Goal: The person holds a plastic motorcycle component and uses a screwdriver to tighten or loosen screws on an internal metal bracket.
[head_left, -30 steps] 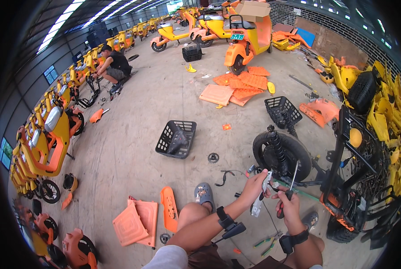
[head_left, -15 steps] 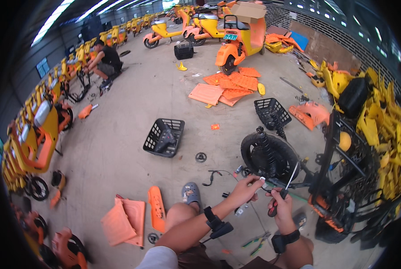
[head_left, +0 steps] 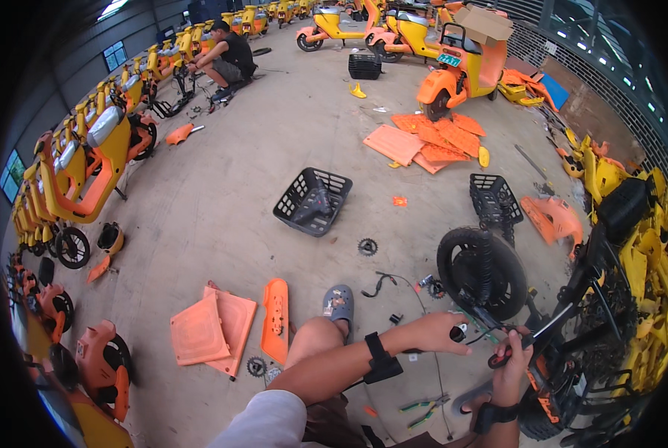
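In my right hand [head_left: 511, 364] is a screwdriver [head_left: 552, 323] with a red and black handle. Its shaft slants up to the right, toward the black scooter frame [head_left: 565, 299]. The fingers of my left hand [head_left: 440, 333] curl round a small dark part with a pale spot, too small to name. Thin wires run between the two hands. Just beyond them lies a black wheel [head_left: 453, 263] with a dark shock absorber [head_left: 485, 267] across it. Green-handled pliers [head_left: 423, 407] rest on the floor below my hands.
Black baskets [head_left: 313, 201] [head_left: 496, 200] stand ahead. A sprocket [head_left: 367, 246] and loose cables lie on the floor. Orange panels [head_left: 213, 328] are at left, more [head_left: 431, 140] ahead. Yellow parts pile up [head_left: 651, 276] at right. A person [head_left: 228, 60] squats near the scooter row [head_left: 88, 175].
My view has swung, so the scene sits further right. The screwdriver's shaft has tipped over to the right. A white piece at my left fingertips no longer shows; a dark part does.
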`<action>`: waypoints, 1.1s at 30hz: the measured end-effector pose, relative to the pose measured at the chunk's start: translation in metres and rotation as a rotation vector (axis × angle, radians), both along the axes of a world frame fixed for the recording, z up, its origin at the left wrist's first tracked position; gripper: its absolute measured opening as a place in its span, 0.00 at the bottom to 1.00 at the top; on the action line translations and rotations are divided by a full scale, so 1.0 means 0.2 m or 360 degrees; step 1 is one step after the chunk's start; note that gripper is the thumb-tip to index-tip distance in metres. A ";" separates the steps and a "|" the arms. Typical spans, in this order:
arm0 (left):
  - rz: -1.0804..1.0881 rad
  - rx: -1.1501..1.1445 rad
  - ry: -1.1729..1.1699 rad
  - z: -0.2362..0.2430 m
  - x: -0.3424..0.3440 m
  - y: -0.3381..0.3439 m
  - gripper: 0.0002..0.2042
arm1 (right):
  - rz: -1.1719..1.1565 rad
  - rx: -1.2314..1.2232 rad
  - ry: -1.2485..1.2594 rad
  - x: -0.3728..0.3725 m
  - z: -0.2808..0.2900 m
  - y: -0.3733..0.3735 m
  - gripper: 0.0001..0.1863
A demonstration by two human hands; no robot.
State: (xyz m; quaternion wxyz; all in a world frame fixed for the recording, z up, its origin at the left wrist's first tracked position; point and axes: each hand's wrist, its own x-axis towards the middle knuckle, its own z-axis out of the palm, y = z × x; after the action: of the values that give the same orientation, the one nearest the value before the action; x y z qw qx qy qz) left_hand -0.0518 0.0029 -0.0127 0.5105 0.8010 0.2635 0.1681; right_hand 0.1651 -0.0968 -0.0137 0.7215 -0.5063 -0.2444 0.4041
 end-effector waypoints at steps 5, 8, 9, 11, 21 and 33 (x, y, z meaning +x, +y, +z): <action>-0.0012 0.0121 0.0033 -0.07 -0.05 0.01 0.43 | 0.0049 0.0039 0.0123 -0.07 0.06 -0.01 0.12; 0.0057 0.0171 0.0188 -0.03 -0.06 0.01 0.40 | 0.0100 0.0077 0.0139 -0.08 0.08 0.01 0.11; 0.0023 0.0187 0.0180 -0.03 -0.06 0.01 0.40 | 0.0091 0.0088 0.0140 -0.08 0.07 0.00 0.11; 0.0148 0.0178 0.0177 -0.01 -0.06 0.00 0.38 | 0.0051 0.0092 0.0136 -0.07 0.07 0.01 0.10; 0.0525 -0.0530 -0.0747 -0.04 -0.01 0.10 0.43 | -0.0249 -0.0104 0.0175 0.07 0.12 -0.04 0.12; 0.0923 -0.1345 -0.1182 0.11 0.04 0.11 0.15 | 0.0089 -0.0149 0.0008 0.09 0.05 -0.07 0.08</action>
State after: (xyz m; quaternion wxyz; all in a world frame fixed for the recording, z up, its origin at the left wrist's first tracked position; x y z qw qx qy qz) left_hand -0.0447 0.0243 0.0093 0.7740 0.3144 0.3186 0.4479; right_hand 0.1828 -0.1115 -0.0038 0.6861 -0.5314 -0.2375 0.4365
